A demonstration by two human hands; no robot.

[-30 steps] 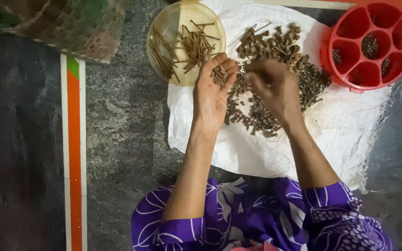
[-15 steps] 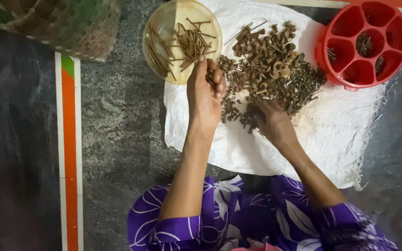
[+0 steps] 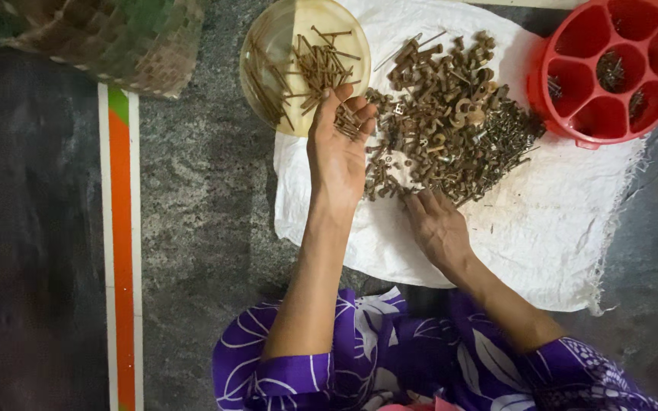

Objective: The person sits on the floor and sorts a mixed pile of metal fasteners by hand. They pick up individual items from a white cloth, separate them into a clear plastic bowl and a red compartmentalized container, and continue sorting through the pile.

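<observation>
My left hand (image 3: 336, 152) is raised palm-up, cupped around a small bunch of rusty nails (image 3: 350, 122), next to a round yellowish bowl (image 3: 266, 38) with more long nails in it. My right hand (image 3: 436, 224) rests palm-down on the white cloth (image 3: 542, 221), fingertips at the near edge of a pile of rusty nuts, bolts and screws (image 3: 451, 114). Whether the fingers pinch a piece I cannot tell.
A red round tray with several compartments (image 3: 611, 68) stands at the cloth's far right corner, a few small screws in some cells. A woven basket (image 3: 116, 38) is at the far left. An orange and white stripe (image 3: 119, 251) runs along the grey stone floor.
My right hand dropped from beside the left palm to the pile's near edge and slid a little nearer to me. My left hand stayed cupped by the bowl.
</observation>
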